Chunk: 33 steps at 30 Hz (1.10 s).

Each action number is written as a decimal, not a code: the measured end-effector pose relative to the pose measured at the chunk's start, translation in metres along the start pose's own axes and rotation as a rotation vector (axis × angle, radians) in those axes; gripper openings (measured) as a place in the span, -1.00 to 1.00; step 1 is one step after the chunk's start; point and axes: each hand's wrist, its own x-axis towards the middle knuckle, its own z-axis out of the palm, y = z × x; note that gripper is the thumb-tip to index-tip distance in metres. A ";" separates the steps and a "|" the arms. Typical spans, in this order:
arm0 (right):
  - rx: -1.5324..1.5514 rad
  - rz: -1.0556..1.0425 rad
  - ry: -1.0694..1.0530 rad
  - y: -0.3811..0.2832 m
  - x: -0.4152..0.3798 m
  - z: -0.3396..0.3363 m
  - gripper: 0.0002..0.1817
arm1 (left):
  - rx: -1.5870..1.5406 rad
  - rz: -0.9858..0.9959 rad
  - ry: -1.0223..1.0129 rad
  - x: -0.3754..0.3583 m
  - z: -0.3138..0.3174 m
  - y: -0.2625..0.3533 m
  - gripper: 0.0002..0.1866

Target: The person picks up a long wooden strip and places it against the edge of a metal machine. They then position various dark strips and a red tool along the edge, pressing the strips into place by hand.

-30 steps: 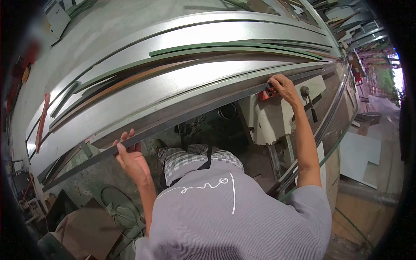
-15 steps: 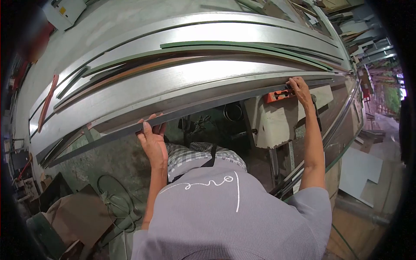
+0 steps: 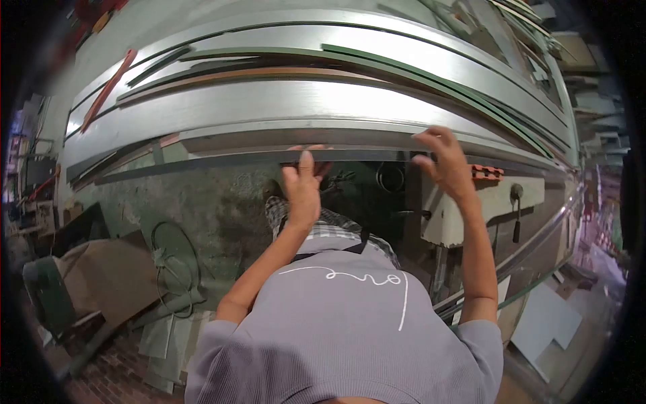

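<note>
"Where is the dark strip (image 3: 235, 159)?"

"Along the surface (image 3: 269, 104)'s near edge, pinched by the left hand (image 3: 303, 192); the right hand (image 3: 449, 167) is spread beside it."

"It should be held level."

Light gleams along the metal table (image 3: 269, 104). Grey floor (image 3: 235, 215) shows past its far and near edges, with bricks (image 3: 111, 374) well off the near left corner. A brown board (image 3: 118, 283) sits between; near the right end, a pale panel (image 3: 548, 323).
</note>
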 end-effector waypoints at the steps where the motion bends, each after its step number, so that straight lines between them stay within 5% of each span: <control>1: -0.013 -0.048 -0.058 -0.015 0.005 0.010 -0.56 | 0.006 -0.014 0.028 -0.001 0.004 -0.003 -0.75; 5: -0.074 -0.041 -0.203 -0.035 0.009 0.040 -0.52 | -0.003 -0.006 0.024 -0.003 0.005 -0.010 -0.73; 8: -0.024 -0.023 -0.084 -0.026 0.007 0.054 -0.60 | 0.103 0.018 0.030 -0.003 0.000 -0.014 -0.63; 12: -0.021 0.005 -0.106 -0.023 0.007 0.056 -0.63 | 0.392 -0.039 0.328 -0.003 -0.045 0.039 -0.52; 14: 0.007 0.010 -0.119 -0.026 0.007 0.054 -0.64 | 0.199 0.250 0.397 0.021 -0.116 0.084 -0.48; 15: 0.020 0.040 -0.129 -0.027 0.007 0.054 -0.65 | -0.136 0.271 0.483 0.033 -0.165 0.111 -0.48; 17: 0.056 -0.002 -0.109 -0.026 0.007 0.056 -0.66 | -0.334 0.456 0.754 0.048 -0.223 0.183 -0.16; 18: 0.063 0.034 -0.126 -0.027 0.007 0.054 -0.66 | -0.389 0.482 0.732 0.055 -0.253 0.219 -0.04; 23: 0.016 0.027 -0.113 -0.024 0.003 0.055 -0.66 | 0.142 0.561 1.035 0.098 -0.333 0.326 -0.22; 25: 0.020 0.019 -0.117 -0.021 0.003 0.056 -0.65 | 0.539 0.348 1.159 0.112 -0.349 0.339 -0.36; 28: 0.017 0.036 -0.139 -0.022 0.002 0.053 -0.64 | 0.967 0.102 1.037 0.122 -0.358 0.341 -0.41; 33: 0.047 0.090 -0.146 -0.026 -0.001 0.047 -0.65 | 1.330 0.138 1.020 0.127 -0.401 0.337 -0.40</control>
